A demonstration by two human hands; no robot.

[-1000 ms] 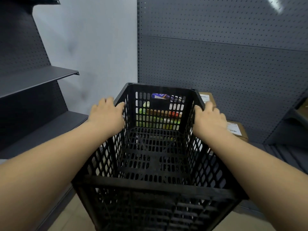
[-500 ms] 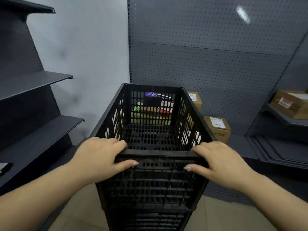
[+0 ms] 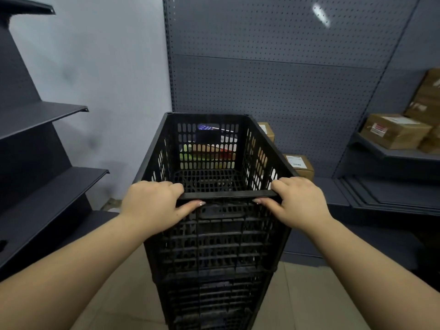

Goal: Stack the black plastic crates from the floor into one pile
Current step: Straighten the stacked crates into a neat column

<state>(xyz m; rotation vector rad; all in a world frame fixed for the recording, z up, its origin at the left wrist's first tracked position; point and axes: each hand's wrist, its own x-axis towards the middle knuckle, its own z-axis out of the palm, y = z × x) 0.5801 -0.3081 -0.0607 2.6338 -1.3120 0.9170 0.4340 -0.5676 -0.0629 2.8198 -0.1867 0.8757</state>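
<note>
A black perforated plastic crate point(image 3: 214, 239) sits on top of a pile of black crates point(image 3: 212, 303) in the middle of the view. My left hand point(image 3: 152, 206) grips the near rim at its left corner, fingers over the top edge and thumb on the outer wall. My right hand point(image 3: 297, 201) grips the same rim at its right corner in the same way. The top crate has nothing in it. The foot of the pile is cut off by the frame's lower edge.
Dark metal shelves point(image 3: 47, 186) stand to the left. A pegboard wall point(image 3: 285, 79) rises behind the pile, with cardboard boxes point(image 3: 298, 165) at its foot. More boxes point(image 3: 395, 131) rest on a right shelf. Colourful packages point(image 3: 204, 151) show through the crate's far wall. The floor point(image 3: 123, 294) is beige tile.
My hands moved from the crate's side walls to its near rim. The crate came down level onto the pile, and my view drew back and up.
</note>
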